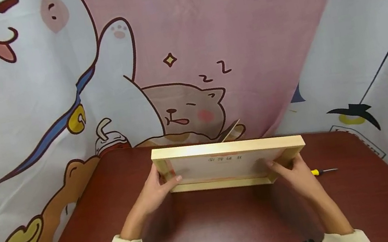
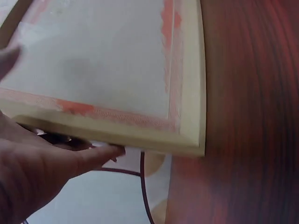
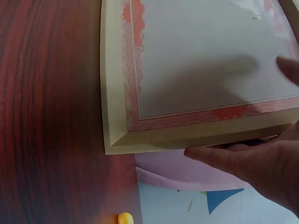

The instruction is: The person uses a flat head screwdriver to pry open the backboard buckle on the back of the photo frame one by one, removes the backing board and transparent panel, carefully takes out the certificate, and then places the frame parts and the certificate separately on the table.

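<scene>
Between my two hands a pale wooden picture frame (image 1: 222, 146) is held tilted above the table, with a white certificate (image 1: 214, 171) inside it. Orange-red patterned borders edge that certificate in both wrist views. My left hand (image 1: 155, 190) grips the frame's left end, thumb over the inner side and fingers outside. At the opposite end, my right hand (image 1: 299, 176) holds it the same way. The left wrist view has the left hand (image 2: 51, 161) along the frame's outer side; the right wrist view shows the right hand (image 3: 261, 161) likewise. Some fingers are hidden by the frame.
A small screwdriver (image 1: 317, 172) with a yellow handle lies to the right of my right hand on the dark red-brown table (image 1: 212, 226). Behind the frame a thin flat panel (image 1: 230, 130) sticks up at a slant. A cartoon-printed cloth (image 1: 241, 34) hangs at the table's far edge.
</scene>
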`<state>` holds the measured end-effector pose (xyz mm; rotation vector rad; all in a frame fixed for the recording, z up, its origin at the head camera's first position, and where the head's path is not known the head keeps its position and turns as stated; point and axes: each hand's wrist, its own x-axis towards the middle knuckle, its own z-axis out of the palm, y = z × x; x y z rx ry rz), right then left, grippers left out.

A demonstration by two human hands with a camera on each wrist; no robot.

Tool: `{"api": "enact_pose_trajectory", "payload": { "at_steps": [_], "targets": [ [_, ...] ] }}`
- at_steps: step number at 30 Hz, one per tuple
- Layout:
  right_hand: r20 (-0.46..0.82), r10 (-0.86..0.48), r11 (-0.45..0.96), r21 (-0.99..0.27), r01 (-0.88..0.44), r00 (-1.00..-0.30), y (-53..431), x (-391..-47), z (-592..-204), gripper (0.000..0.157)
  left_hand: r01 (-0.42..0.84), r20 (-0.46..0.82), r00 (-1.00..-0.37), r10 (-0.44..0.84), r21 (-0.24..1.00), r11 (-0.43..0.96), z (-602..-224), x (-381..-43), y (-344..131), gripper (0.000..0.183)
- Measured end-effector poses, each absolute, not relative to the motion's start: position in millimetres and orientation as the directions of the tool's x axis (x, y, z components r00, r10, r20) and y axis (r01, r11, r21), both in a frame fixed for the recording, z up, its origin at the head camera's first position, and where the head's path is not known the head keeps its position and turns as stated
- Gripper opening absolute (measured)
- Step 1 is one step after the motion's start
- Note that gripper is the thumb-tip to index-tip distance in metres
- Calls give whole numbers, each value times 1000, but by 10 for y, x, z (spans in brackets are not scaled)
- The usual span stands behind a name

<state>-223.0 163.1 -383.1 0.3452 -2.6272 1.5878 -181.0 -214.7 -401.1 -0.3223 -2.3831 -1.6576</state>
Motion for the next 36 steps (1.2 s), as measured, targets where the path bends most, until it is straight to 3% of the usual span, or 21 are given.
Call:
{"api": "enact_pose_trajectory", "payload": {
  "at_steps": [3,7,11,17,24,36],
  "targets": [
    [230,-187,357,-890,-284,-955,1656,-2142,-3784,60,313,308,-949,62,917,247,-3934,-1720,-2100,43],
    [346,-205,115,-921,-373,-916,1688,-2026,-3717,56,381,378,-924,53,912,149,-3787,-1648,-2054,45],
    [374,-174,-17,-926,-377,-911,1704,-1944,-3671,40,413,417,-909,10,896,165,-3685,-1615,-2008,46],
    [298,-79,61,-951,-303,-951,1713,-1868,-3644,32,343,366,-929,-48,904,256,-3655,-1554,-1959,38],
    [227,-69,168,-957,-235,-972,1708,-1775,-3616,53,247,291,-953,-86,908,339,-3638,-1419,-1956,37],
    [249,-121,277,-921,-273,-961,1751,-1697,-3658,55,132,160,-986,-53,930,342,-3663,-1262,-1982,56]
  ]
}}
